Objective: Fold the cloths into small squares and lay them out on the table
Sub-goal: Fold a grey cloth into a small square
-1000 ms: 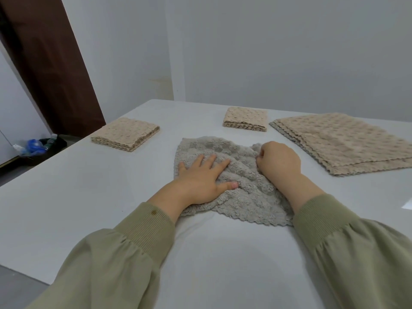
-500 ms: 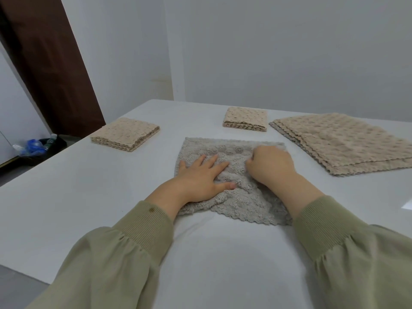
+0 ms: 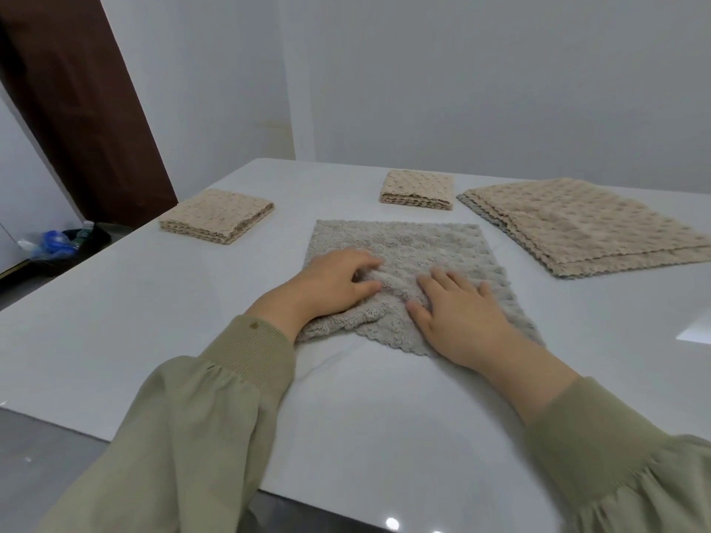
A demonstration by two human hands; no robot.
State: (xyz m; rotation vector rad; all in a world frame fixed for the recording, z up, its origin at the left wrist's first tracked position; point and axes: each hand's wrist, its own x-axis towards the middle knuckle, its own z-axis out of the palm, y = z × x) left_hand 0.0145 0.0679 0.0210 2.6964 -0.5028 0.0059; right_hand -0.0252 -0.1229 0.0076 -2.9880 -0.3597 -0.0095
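Note:
A grey textured cloth (image 3: 419,244) lies spread on the white table (image 3: 115,302) in front of me, rumpled in its near middle. My left hand (image 3: 331,280) rests on the cloth's left part with the fingers bent against the fabric. My right hand (image 3: 458,309) lies flat on the cloth's right part, fingers spread. Two beige cloths folded into small squares lie farther back: one at the left (image 3: 217,215), one at the centre (image 3: 417,190). A stack of unfolded beige cloths (image 3: 588,225) sits at the right.
A white wall stands behind the table. A dark brown door (image 3: 77,109) is at the left, with a dark bin and blue plastic items (image 3: 57,242) on the floor below it. The table's near edge runs under my sleeves.
The grey cloth has been opened out flat and square. My right hand went from a fist at the cloth's right edge to lying flat on it. My left hand's fingers have bent.

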